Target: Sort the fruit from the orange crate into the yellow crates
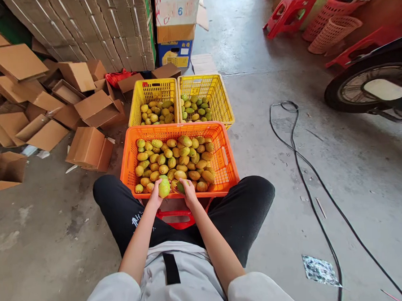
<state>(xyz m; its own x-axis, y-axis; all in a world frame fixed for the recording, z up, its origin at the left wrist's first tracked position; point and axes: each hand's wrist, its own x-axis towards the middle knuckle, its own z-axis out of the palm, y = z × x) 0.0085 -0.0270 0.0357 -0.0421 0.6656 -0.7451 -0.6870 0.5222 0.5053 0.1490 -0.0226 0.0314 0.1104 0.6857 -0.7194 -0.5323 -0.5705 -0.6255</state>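
My left hand [155,195] is closed around a bright yellow-green oval fruit [164,188], above the near edge of an orange plastic crate [227,178]. Just to its right, my right hand [188,190] grips a darker green fruit [180,187], partly hidden by the fingers. Many oval fruits [172,163], mango-like and ranging from yellow to green, fill much of the orange crate below both hands. Two yellow crates stand behind it: the left yellow crate [134,102] holds mostly yellowish fruits [157,111], the right yellow crate [222,91] greener ones [195,108].
A red stool [178,223] is between my knees. Cardboard boxes [89,147] lie piled at left, below stacked flat cardboard [90,30]. A black hose [306,163] loops over the floor at right, near a motorbike wheel [352,88]. Red stools [291,11] stand farther back.
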